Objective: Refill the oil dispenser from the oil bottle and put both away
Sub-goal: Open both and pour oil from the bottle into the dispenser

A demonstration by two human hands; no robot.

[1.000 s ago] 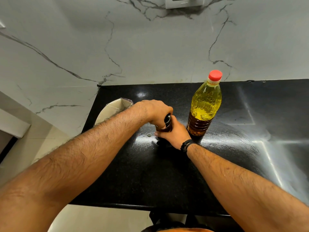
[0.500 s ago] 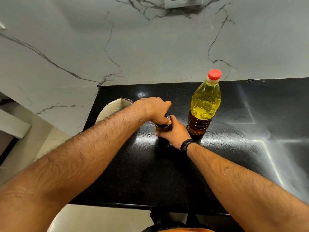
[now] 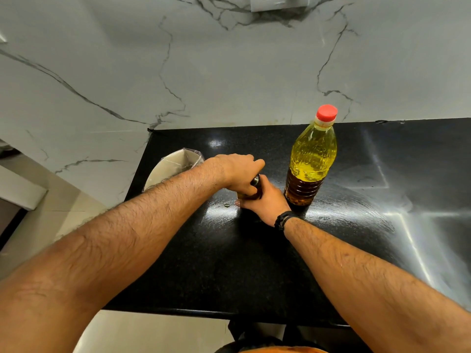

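**Yellow oil, black counter, veined marble**

The oil bottle (image 3: 311, 159), right of centre, holds clear yellow oil under a red cap (image 3: 326, 112). The countertop (image 3: 254, 263) is glossy speckled black. The wall (image 3: 229, 72), across the upper frame, is white marble with grey veins.

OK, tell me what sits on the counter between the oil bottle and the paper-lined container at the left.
In the head view, the small oil dispenser, gripped by both hands, stands between the oil bottle and the container.
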